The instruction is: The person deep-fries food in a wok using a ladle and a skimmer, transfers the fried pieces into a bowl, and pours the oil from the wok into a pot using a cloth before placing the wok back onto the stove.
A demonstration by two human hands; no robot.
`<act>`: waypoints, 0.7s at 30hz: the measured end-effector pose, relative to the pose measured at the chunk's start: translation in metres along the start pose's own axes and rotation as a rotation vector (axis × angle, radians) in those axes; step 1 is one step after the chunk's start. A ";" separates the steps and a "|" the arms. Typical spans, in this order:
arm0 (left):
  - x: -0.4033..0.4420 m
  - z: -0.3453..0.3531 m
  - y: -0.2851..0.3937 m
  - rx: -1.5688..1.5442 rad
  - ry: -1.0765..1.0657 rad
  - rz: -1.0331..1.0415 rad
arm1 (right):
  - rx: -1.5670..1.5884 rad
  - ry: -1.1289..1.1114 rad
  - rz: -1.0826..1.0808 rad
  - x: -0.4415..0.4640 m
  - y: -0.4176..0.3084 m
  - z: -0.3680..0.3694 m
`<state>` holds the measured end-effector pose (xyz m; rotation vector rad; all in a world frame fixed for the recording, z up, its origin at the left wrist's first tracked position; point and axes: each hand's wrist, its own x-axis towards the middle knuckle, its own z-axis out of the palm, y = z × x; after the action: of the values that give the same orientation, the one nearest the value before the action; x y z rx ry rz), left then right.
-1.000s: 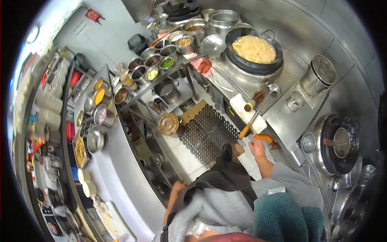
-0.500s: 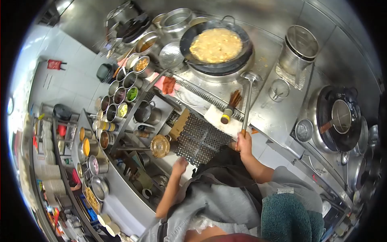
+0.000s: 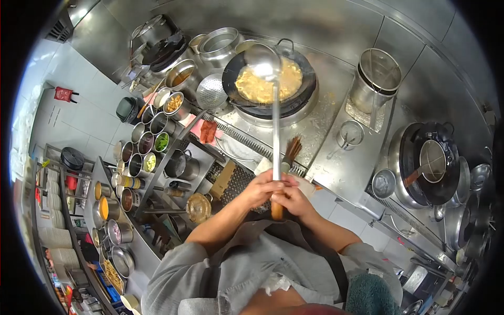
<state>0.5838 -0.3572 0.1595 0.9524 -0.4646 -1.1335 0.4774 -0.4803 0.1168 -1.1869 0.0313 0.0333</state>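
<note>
1. Left hand point(image 3: 260, 190) and right hand point(image 3: 294, 199) are both closed around the handle of a ladle point(image 3: 276, 126), held together near its wooden end, in front of the apron.
2. The ladle's bowl is held over the wok point(image 3: 231, 79); whether the food is touched by it cannot be told.
3. Yellowish food point(image 3: 290, 81) is spread across the bottom of the wok, which is seated on a burner toward the far edge of the worktop point(image 3: 325, 100).
4. A brush point(image 3: 292, 152) is placed at the worktop's near edge, just beside the ladle's handle.
5. A perforated strainer point(image 3: 211, 91) is set to the left of the wok.
6. Farther right, a tall pot point(image 3: 376, 79) is topped by a mesh strainer, with a small metal cup point(image 3: 351, 134) placed nearer the front edge.
</note>
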 end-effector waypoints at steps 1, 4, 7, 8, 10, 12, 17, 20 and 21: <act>-0.012 -0.013 0.003 0.061 0.111 0.075 | -0.083 0.031 0.100 -0.001 0.005 -0.002; -0.060 -0.060 0.050 0.111 0.679 0.146 | -0.379 0.087 0.259 -0.002 0.035 -0.013; -0.087 -0.094 0.100 0.027 0.761 0.269 | -0.635 0.165 0.249 -0.013 0.053 -0.019; -0.093 -0.107 0.115 -0.067 0.745 0.285 | -0.634 0.162 0.247 -0.012 0.054 -0.019; -0.097 -0.136 0.136 0.050 0.845 0.245 | -0.698 0.250 0.211 -0.005 0.051 -0.015; -0.090 -0.181 0.157 0.322 0.968 0.220 | -0.681 0.335 0.305 0.014 0.054 -0.010; -0.028 -0.310 0.272 0.689 1.010 0.118 | -0.813 0.539 0.598 0.035 0.110 -0.009; 0.034 -0.415 0.330 0.757 0.936 0.111 | -1.014 0.588 0.734 0.032 0.107 0.013; 0.052 -0.427 0.347 0.699 0.933 0.048 | -1.017 0.617 0.733 0.029 0.115 0.017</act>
<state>1.1102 -0.1972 0.2081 1.9226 -0.0928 -0.3588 0.5011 -0.4211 0.0157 -2.0996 1.1013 0.3597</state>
